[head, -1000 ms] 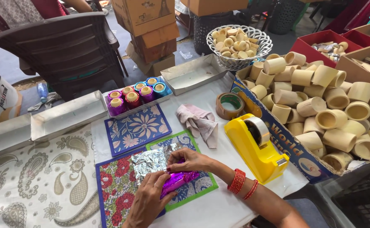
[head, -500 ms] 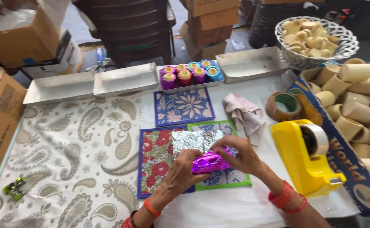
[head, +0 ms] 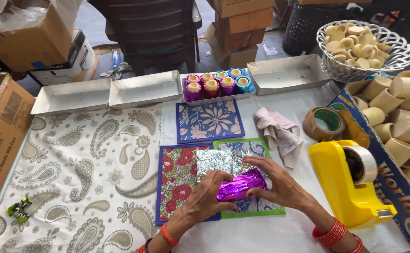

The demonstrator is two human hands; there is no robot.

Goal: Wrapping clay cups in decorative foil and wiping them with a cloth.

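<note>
Both hands are wrapped around a small purple foil-covered piece (head: 239, 185), so my read is we're mid-wrap: the left hand (head: 208, 199) has its fingers curled shut over the near end, and the right hand (head: 280, 185) presses flat-ish on top with its fingertips pinching the far edge. That piece sits on a crinkled silver foil sheet (head: 219, 161), which lies across a red floral mat (head: 177, 185) and a green-edged mat (head: 251, 206) in the middle of the tabletop (head: 261, 234). If I had to guess, the next bit calls for a tight roll or fold with steady thumb pressure so the foil doesn't spring loose or tear. Room-wise it's snug on the right: the yellow tape dispenser (head: 350, 182) is just beside the right wrist, with a brown tape roll (head: 324, 122) and a crumpled pinkish cloth (head: 280, 133) behind it. Farther right, a box of cream cardboard cones (head: 401, 117) runs along the tabletop's edge. On the left the paisley cloth (head: 73, 178) gives way more elbow space. Up ahead sit a blue floral mat (head: 208, 119), a tray of finished foil-wrapped spools (head: 216, 84) and some shallow grey trays (head: 106, 93), all well apart from the hands. The near edge is close under the wrists.
</note>
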